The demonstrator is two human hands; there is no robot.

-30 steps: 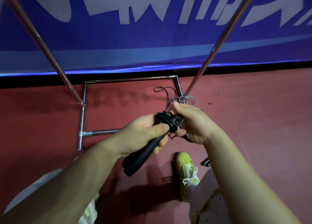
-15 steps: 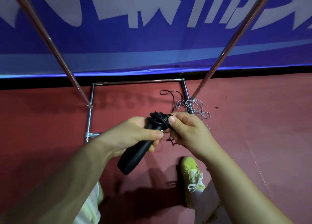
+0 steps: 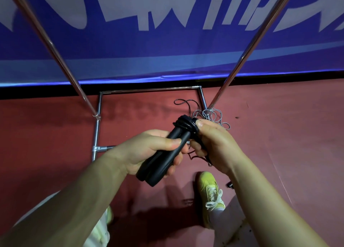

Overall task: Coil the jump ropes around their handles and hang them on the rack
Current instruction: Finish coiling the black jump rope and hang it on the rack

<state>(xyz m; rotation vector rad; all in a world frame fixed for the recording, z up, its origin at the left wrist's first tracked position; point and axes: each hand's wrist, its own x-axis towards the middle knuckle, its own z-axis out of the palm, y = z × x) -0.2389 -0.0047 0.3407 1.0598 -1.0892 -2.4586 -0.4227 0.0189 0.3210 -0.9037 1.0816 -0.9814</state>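
Closer now, red floor (image 3: 55, 135) meets blue banner (image 3: 167, 60).

Left hand (image 3: 149, 151) grips two jump rope handles (image 3: 163, 159) held side by side; right hand (image 3: 216, 144) just right of it, fingers on the rope coil (image 3: 186, 124) wound round the handles' far ends. Rack base frame (image 3: 97, 127) on the floor (image 3: 279, 144) beyond the hands, two uprights rising from it. Loose rope pile (image 3: 214, 115) at the right upright's (image 3: 251, 45) foot. Banner (image 3: 167, 57) behind rack. Shoe (image 3: 211, 192) below the right hand.
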